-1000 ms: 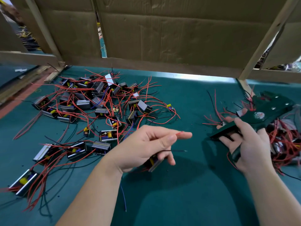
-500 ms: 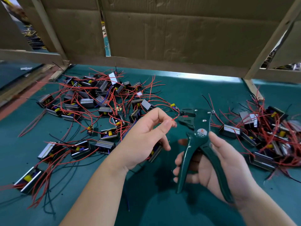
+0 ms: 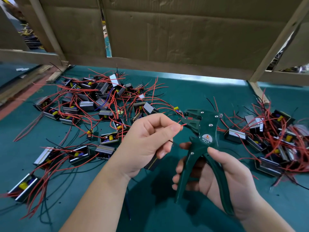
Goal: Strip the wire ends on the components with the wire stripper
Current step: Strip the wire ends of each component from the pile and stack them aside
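Head view showed the left hand [image 3: 147, 144] pinching a red wire [image 3: 183, 125], its tip just beside the head of the wire stripper [image 3: 203, 131], whose handles the right hand [image 3: 225, 178] gripped.

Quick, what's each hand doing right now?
Left hand: pinches the red wire, holds its component.
Right hand: grips the wire stripper.

Matt cardboard wall [image 3: 184, 30]; wooden frame [image 3: 275, 39]

Teal table mat [image 3: 192, 91], cardboard back wall [image 3: 184, 30], slanted wooden strut [image 3: 278, 42]
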`<state>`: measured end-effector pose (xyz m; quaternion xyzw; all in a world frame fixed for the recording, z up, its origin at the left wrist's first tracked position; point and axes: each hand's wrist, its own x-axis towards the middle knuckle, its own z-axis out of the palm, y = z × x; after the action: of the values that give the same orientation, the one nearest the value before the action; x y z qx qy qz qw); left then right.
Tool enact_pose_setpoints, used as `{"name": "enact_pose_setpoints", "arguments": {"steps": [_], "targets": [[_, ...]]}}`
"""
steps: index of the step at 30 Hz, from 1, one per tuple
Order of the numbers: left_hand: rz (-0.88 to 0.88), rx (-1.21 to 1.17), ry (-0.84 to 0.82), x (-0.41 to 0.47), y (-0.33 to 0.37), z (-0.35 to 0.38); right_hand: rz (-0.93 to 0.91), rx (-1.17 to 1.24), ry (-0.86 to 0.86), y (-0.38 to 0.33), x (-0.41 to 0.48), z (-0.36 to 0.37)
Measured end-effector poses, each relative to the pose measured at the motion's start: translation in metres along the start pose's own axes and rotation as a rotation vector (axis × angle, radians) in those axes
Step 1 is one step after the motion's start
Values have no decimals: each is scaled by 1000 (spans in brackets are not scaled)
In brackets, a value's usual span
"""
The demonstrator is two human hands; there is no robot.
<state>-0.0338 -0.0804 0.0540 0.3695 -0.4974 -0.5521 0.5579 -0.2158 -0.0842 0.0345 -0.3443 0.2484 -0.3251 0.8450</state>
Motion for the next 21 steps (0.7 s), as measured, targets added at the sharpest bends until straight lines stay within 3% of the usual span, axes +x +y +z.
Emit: {"name": "enact_pose_setpoints", "arguments": {"steps": [4,9,15,21], "targets": [[-44,62,128,2,-2,3,-11,6,-66,-2,-4,3],[-32,74,99,0,1,0,50,8,-257,-7,-10,3],[87,101,188,1,0,-5,78,-94,-207,-13,-13,-4],[86,241,157,-1,1,-13,87,-176,-208,-11,-14,-7]]}}
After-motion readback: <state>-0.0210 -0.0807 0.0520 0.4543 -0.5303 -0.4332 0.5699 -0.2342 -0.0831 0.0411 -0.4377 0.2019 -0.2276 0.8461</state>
